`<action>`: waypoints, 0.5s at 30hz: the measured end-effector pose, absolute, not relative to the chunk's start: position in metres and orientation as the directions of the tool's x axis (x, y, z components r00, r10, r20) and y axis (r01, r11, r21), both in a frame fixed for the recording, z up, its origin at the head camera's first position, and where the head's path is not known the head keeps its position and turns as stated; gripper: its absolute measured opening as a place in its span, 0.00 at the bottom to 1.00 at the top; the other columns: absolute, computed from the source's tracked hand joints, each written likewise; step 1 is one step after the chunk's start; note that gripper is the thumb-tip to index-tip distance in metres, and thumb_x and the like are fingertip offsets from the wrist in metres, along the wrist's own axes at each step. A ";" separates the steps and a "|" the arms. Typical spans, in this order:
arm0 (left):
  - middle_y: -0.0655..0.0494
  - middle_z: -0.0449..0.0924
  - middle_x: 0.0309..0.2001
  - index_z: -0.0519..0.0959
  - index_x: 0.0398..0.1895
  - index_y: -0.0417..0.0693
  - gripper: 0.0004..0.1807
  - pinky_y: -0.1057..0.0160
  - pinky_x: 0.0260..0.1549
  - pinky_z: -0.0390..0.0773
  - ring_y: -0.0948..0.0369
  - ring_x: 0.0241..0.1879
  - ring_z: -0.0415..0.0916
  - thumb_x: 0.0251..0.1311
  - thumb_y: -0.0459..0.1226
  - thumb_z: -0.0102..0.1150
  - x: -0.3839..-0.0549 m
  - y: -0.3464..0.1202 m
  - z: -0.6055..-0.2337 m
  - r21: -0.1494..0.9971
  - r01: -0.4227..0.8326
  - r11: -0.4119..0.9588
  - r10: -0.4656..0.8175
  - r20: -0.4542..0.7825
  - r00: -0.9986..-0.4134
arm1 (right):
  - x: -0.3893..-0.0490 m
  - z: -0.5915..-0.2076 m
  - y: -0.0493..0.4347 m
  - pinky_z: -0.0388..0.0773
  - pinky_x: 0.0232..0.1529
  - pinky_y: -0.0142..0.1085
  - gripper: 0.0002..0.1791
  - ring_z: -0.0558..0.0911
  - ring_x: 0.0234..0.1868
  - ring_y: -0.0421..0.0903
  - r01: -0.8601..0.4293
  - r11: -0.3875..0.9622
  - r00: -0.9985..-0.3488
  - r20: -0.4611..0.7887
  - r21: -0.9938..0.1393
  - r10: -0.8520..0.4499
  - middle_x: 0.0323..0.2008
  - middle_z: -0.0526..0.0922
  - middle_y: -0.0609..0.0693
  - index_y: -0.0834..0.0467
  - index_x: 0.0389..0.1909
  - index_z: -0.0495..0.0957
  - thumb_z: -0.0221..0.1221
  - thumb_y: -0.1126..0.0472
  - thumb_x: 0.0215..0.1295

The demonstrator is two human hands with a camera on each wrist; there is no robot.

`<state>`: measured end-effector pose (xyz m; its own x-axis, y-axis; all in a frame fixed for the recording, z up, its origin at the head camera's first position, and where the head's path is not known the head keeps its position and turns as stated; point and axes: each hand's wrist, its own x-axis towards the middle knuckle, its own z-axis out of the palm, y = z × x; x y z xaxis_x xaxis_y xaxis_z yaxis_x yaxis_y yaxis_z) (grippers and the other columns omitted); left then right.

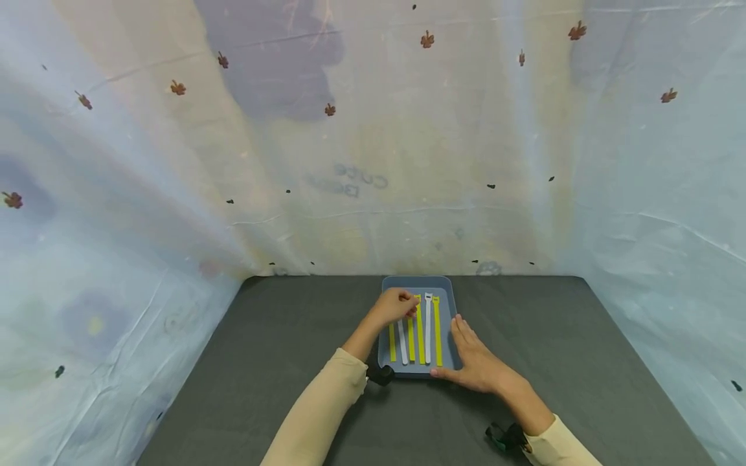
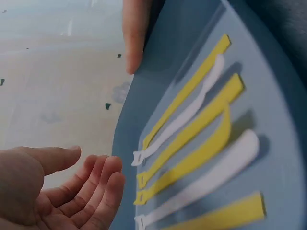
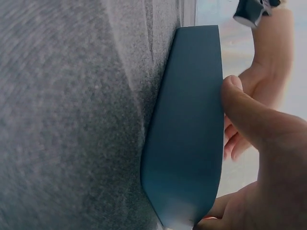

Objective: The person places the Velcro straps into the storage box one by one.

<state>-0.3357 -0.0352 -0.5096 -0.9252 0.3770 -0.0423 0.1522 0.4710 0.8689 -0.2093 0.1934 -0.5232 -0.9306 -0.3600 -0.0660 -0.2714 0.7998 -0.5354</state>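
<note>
A blue-grey tray [image 1: 417, 282] holds several hook-and-loop cable ties in a row, each with a slotted head at the far end. From left they run a yellow tie [image 1: 392, 344], a white tie [image 1: 403, 344], two yellow ties, another white tie [image 1: 428, 333] and a yellow tie [image 1: 438, 336]. My left hand [image 1: 397, 305] hovers over the tray's far left part, fingers loosely bent and holding nothing in the left wrist view; it hides some tie heads. At the tray's right side, my right hand [image 1: 479, 362] is spread, its thumb [image 3: 233, 86] touching the near rim.
Under the tray lies a dark grey cloth-covered table [image 1: 303, 323]. Pale patterned sheeting [image 1: 373, 142] rises behind it and along both sides. Dark wrist straps show on the left wrist [image 1: 380, 375] and right wrist [image 1: 506, 437].
</note>
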 end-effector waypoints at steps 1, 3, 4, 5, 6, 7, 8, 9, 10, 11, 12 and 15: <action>0.41 0.89 0.44 0.85 0.53 0.34 0.15 0.50 0.45 0.89 0.45 0.44 0.89 0.81 0.40 0.59 -0.334 -0.039 -0.509 0.864 0.158 0.477 0.372 -0.035 -0.928 | -0.209 -0.523 0.194 0.51 0.81 0.66 0.72 0.42 0.85 0.70 -0.270 0.799 -0.930 -0.068 -0.537 -0.360 0.85 0.37 0.71 0.73 0.84 0.41 0.68 0.27 0.64; 0.42 0.89 0.44 0.85 0.53 0.37 0.15 0.52 0.43 0.89 0.45 0.45 0.89 0.81 0.41 0.59 -0.330 -0.046 -0.507 0.850 0.173 0.497 0.360 -0.021 -0.933 | -0.209 -0.522 0.195 0.50 0.80 0.67 0.71 0.42 0.85 0.70 -0.266 0.795 -0.930 -0.071 -0.545 -0.360 0.85 0.37 0.71 0.73 0.84 0.41 0.68 0.28 0.65; 0.43 0.89 0.44 0.85 0.54 0.38 0.14 0.53 0.43 0.88 0.44 0.46 0.89 0.81 0.41 0.59 -0.328 -0.050 -0.507 0.846 0.183 0.501 0.358 -0.009 -0.934 | -0.209 -0.521 0.196 0.50 0.81 0.67 0.71 0.42 0.85 0.70 -0.261 0.796 -0.931 -0.075 -0.546 -0.357 0.85 0.37 0.71 0.73 0.84 0.41 0.68 0.28 0.65; 0.43 0.89 0.44 0.85 0.54 0.39 0.14 0.54 0.42 0.88 0.44 0.46 0.88 0.81 0.41 0.59 -0.325 -0.053 -0.506 0.841 0.193 0.506 0.354 0.002 -0.935 | -0.209 -0.520 0.196 0.50 0.81 0.67 0.70 0.42 0.85 0.70 -0.255 0.798 -0.933 -0.079 -0.546 -0.352 0.85 0.38 0.71 0.73 0.84 0.42 0.68 0.29 0.66; 0.44 0.88 0.45 0.84 0.55 0.40 0.14 0.54 0.42 0.87 0.45 0.46 0.88 0.82 0.42 0.58 -0.323 -0.057 -0.505 0.838 0.200 0.509 0.350 0.011 -0.937 | -0.209 -0.520 0.197 0.49 0.81 0.67 0.69 0.41 0.85 0.70 -0.250 0.800 -0.934 -0.081 -0.546 -0.347 0.85 0.38 0.71 0.72 0.84 0.42 0.68 0.30 0.66; 0.44 0.88 0.46 0.83 0.56 0.40 0.15 0.54 0.43 0.87 0.45 0.47 0.87 0.82 0.43 0.58 -0.321 -0.061 -0.505 0.836 0.206 0.508 0.349 0.019 -0.937 | -0.208 -0.519 0.198 0.49 0.80 0.68 0.68 0.41 0.85 0.70 -0.245 0.800 -0.937 -0.080 -0.547 -0.341 0.85 0.39 0.70 0.72 0.84 0.43 0.68 0.31 0.67; 0.45 0.88 0.47 0.83 0.57 0.41 0.16 0.54 0.43 0.86 0.46 0.48 0.87 0.82 0.44 0.57 -0.318 -0.065 -0.505 0.832 0.213 0.513 0.346 0.026 -0.938 | -0.208 -0.518 0.200 0.49 0.80 0.68 0.67 0.42 0.85 0.71 -0.242 0.802 -0.939 -0.075 -0.545 -0.335 0.85 0.40 0.71 0.72 0.84 0.43 0.68 0.31 0.67; 0.45 0.87 0.49 0.83 0.59 0.42 0.17 0.54 0.44 0.86 0.47 0.49 0.86 0.82 0.45 0.57 -0.316 -0.069 -0.505 0.827 0.224 0.515 0.346 0.039 -0.938 | -0.208 -0.518 0.201 0.49 0.80 0.68 0.66 0.41 0.85 0.70 -0.237 0.807 -0.942 -0.074 -0.542 -0.327 0.85 0.40 0.69 0.71 0.84 0.44 0.67 0.31 0.68; 0.45 0.87 0.51 0.82 0.60 0.42 0.18 0.53 0.46 0.86 0.48 0.51 0.86 0.82 0.46 0.56 -0.313 -0.073 -0.505 0.825 0.231 0.517 0.343 0.048 -0.938 | -0.208 -0.517 0.203 0.49 0.80 0.69 0.65 0.42 0.85 0.70 -0.240 0.807 -0.944 -0.066 -0.539 -0.324 0.85 0.41 0.69 0.71 0.84 0.44 0.67 0.32 0.69; 0.46 0.86 0.53 0.82 0.62 0.43 0.19 0.52 0.48 0.86 0.49 0.52 0.85 0.82 0.47 0.56 -0.311 -0.077 -0.505 0.823 0.234 0.518 0.339 0.054 -0.939 | -0.207 -0.516 0.204 0.49 0.80 0.68 0.65 0.42 0.85 0.70 -0.239 0.811 -0.946 -0.061 -0.534 -0.319 0.85 0.41 0.69 0.70 0.85 0.44 0.67 0.32 0.69; 0.47 0.86 0.55 0.81 0.64 0.44 0.21 0.51 0.50 0.86 0.50 0.54 0.84 0.83 0.48 0.56 -0.309 -0.081 -0.506 0.818 0.237 0.524 0.336 0.057 -0.940 | -0.207 -0.516 0.206 0.49 0.80 0.69 0.64 0.42 0.85 0.70 -0.243 0.812 -0.947 -0.052 -0.531 -0.318 0.86 0.42 0.68 0.70 0.85 0.44 0.66 0.32 0.70; 0.48 0.84 0.59 0.79 0.68 0.43 0.23 0.47 0.57 0.84 0.49 0.60 0.82 0.83 0.49 0.56 -0.303 -0.094 -0.507 0.805 0.250 0.538 0.328 0.073 -0.942 | -0.207 -0.514 0.212 0.48 0.80 0.70 0.63 0.43 0.85 0.70 -0.253 0.815 -0.950 -0.025 -0.521 -0.311 0.86 0.43 0.67 0.68 0.85 0.45 0.66 0.33 0.71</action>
